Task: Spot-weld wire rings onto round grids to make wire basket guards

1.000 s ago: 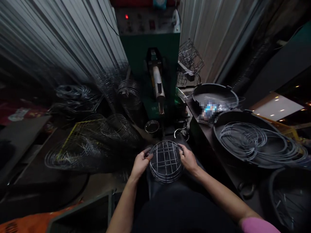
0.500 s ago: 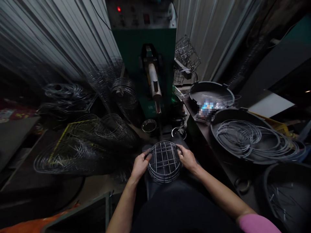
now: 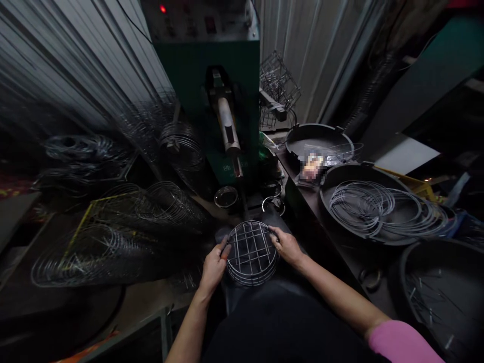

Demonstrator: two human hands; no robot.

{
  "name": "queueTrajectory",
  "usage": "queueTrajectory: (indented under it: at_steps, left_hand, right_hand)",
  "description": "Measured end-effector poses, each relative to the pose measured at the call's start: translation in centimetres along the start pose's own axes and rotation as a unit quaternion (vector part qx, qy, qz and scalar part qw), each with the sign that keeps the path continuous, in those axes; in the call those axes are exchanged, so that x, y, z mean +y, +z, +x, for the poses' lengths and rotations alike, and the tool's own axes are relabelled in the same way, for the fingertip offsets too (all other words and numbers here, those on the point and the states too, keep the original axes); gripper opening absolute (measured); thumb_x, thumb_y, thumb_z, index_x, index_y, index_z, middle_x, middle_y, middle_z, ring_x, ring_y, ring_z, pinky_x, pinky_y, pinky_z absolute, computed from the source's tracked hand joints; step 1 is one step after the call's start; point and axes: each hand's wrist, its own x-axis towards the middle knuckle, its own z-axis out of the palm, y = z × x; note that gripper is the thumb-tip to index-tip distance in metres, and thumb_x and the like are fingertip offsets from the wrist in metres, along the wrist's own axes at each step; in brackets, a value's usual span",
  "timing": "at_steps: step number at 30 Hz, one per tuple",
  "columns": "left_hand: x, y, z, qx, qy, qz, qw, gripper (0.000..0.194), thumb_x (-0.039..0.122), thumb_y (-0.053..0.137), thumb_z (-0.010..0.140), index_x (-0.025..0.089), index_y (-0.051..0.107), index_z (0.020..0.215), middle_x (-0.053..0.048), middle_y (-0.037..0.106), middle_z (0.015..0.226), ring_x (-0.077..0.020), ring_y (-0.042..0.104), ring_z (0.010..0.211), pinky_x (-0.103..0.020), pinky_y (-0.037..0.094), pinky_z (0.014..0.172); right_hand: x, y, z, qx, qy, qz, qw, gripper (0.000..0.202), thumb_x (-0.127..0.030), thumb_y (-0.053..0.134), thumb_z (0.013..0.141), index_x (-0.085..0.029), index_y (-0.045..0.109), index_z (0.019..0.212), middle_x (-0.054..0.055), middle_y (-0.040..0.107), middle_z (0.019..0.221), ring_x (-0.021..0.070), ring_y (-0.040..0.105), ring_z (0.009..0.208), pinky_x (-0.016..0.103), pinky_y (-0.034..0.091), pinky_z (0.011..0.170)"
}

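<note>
A round wire basket (image 3: pixel 252 254) with a crossed-wire grid lies over my lap, below the green machine. My left hand (image 3: pixel 215 262) grips its rim at the left, thumb on top. On the opposite side, my right hand (image 3: pixel 286 244) is closed on the upper right rim. Just beyond the basket stands the spot welder (image 3: pixel 206 121), its pale arm (image 3: pixel 228 126) pointing down toward me. The lower end of that arm is apart from the wire. My fingertips under the rim are partly hidden.
To the left lie stacked wire rings (image 3: pixel 86 252) and a yellow frame (image 3: pixel 77 227). On the right, a dark round tray (image 3: pixel 328 201) holds wire hoops (image 3: pixel 363 206); another round tub (image 3: pixel 406 272) holds short rods. Square wire racks (image 3: pixel 280 80) hang behind.
The view has turned slightly to the right, so the machine and the stacked rings sit farther left. Both hands keep their hold on the basket.
</note>
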Motion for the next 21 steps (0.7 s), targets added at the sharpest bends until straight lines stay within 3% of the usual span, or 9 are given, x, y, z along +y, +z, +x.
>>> queueTrajectory:
  at_steps: [3, 5, 10, 13, 21]
  left_hand:
    - [-0.1, -0.2, -0.7, -0.031, -0.001, 0.118, 0.992, 0.062, 0.052, 0.035, 0.084, 0.018, 0.040, 0.135, -0.011, 0.052, 0.126, -0.0268, 0.046, 0.120, -0.043, 0.035, 0.100]
    - [-0.2, -0.3, -1.2, -0.045, 0.008, 0.178, 0.983, 0.074, 0.058, 0.040, 0.079, 0.016, 0.032, 0.139, -0.014, 0.045, 0.132, -0.0301, 0.039, 0.125, -0.047, 0.033, 0.100]
    - [-0.1, -0.1, -1.7, -0.050, 0.040, 0.273, 0.960, 0.101, 0.062, 0.058, 0.060, 0.011, 0.024, 0.141, -0.021, 0.032, 0.140, -0.0358, 0.029, 0.130, -0.051, 0.028, 0.100]
    - [0.0, 0.0, -1.7, -0.058, 0.035, 0.300, 0.952, 0.104, 0.062, 0.057, 0.060, 0.009, 0.021, 0.141, -0.022, 0.030, 0.141, -0.0347, 0.027, 0.131, -0.049, 0.026, 0.101]
    - [0.6, 0.4, -1.9, -0.065, 0.017, 0.338, 0.939, 0.105, 0.064, 0.057, 0.058, 0.007, 0.023, 0.140, -0.023, 0.031, 0.141, -0.0340, 0.026, 0.132, -0.050, 0.025, 0.101]
  right_hand:
    - [0.2, -0.3, -0.4, -0.020, -0.023, 0.005, 1.000, 0.039, -0.028, 0.042, 0.090, -0.017, 0.050, 0.126, 0.011, 0.064, 0.114, 0.0234, 0.062, 0.101, 0.033, 0.047, 0.086]
    - [0.2, -0.9, -0.8, -0.049, -0.035, 0.005, 0.998, 0.044, -0.032, 0.044, 0.089, -0.016, 0.047, 0.130, 0.013, 0.063, 0.115, 0.0239, 0.062, 0.102, 0.033, 0.046, 0.086]
    - [-0.1, -2.9, -1.6, -0.144, -0.033, -0.015, 0.989, 0.085, -0.047, 0.065, 0.074, -0.013, 0.027, 0.142, 0.012, 0.069, 0.094, 0.0275, 0.064, 0.087, 0.035, 0.047, 0.077]
    - [-0.3, -3.5, -1.8, -0.169, -0.026, -0.004, 0.985, 0.095, -0.051, 0.068, 0.069, -0.014, 0.023, 0.144, 0.011, 0.068, 0.092, 0.0286, 0.064, 0.089, 0.034, 0.046, 0.076]
    - [-0.8, -3.5, -2.0, -0.189, 0.018, -0.048, 0.981, 0.097, -0.053, 0.069, 0.068, -0.020, 0.019, 0.145, 0.016, 0.066, 0.103, 0.0352, 0.060, 0.100, 0.040, 0.044, 0.082]
